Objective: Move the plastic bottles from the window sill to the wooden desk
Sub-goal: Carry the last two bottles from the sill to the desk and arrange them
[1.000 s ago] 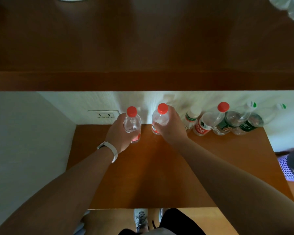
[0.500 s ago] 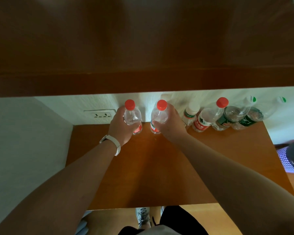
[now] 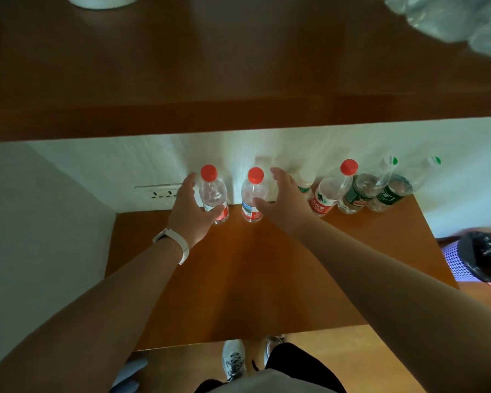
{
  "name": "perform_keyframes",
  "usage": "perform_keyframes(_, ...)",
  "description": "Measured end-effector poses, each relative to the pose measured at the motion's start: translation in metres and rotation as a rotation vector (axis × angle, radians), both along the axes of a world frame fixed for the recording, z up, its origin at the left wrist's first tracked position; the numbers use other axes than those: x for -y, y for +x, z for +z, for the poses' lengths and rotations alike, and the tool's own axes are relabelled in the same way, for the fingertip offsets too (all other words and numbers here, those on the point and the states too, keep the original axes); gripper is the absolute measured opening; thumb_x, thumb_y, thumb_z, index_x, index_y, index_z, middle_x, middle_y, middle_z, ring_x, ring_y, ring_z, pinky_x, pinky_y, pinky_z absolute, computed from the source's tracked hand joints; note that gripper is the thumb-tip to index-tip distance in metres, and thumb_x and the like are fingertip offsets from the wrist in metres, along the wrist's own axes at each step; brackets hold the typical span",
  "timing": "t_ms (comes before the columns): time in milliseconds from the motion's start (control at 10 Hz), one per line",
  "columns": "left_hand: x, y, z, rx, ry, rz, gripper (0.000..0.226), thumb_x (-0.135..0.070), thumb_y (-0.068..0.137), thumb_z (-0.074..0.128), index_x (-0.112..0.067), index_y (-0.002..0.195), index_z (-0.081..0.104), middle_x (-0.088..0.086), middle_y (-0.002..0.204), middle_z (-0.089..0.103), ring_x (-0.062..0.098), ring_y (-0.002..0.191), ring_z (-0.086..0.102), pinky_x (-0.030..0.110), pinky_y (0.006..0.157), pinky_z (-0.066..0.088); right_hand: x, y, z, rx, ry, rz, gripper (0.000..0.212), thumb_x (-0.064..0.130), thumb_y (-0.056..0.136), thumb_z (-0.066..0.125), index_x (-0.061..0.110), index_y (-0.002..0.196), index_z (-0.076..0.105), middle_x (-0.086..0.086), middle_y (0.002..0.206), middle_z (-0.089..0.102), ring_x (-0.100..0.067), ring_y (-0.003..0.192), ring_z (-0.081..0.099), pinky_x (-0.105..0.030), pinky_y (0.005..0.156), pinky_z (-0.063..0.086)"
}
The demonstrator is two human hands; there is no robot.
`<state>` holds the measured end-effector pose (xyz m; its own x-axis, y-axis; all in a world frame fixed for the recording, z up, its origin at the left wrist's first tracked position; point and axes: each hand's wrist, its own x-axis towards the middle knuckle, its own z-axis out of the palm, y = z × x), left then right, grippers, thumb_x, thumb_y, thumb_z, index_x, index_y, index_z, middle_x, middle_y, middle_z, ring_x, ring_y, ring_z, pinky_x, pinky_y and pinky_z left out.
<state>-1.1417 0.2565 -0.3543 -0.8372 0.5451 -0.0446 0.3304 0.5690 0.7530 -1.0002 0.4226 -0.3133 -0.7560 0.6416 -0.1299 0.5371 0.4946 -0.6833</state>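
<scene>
Two red-capped bottles stand upright at the far edge of the wooden desk (image 3: 267, 279), against the white wall. The left hand (image 3: 192, 212) is spread open around the left bottle (image 3: 213, 195), thumb touching its label. The right hand (image 3: 281, 201) is open just right of the second bottle (image 3: 251, 198), not gripping it. Four more bottles (image 3: 360, 191) line up further right.

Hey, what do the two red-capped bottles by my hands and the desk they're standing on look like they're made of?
The left bottle and right bottle look like thin clear plastic: you see straight through the glossy walls, with opaque red screw caps and printed film labels. The desk looks like orange-brown wood or wood veneer with a smooth, semi-gloss finish; soft sheen, no clear grain, so laminate is possible.
</scene>
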Motion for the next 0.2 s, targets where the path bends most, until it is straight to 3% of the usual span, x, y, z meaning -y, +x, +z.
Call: perform_keyframes(200, 0.030, 0.012, 0.036, -0.313, -0.114, -0.236, 0.079, -0.040, 0.084, 0.075, -0.019, 0.149, 0.036, 0.005, 0.146, 0.050, 0.025, 0.132, 0.049, 0.042, 0.104, 0.046, 0.008, 0.034, 0.028, 0.035, 0.237, 0.139, 0.059, 0.038, 0.095, 0.057, 0.020, 0.147, 0.036, -0.002, 0.154, 0.036, -0.026, 0.134, 0.042, -0.042, 0.107, 0.038)
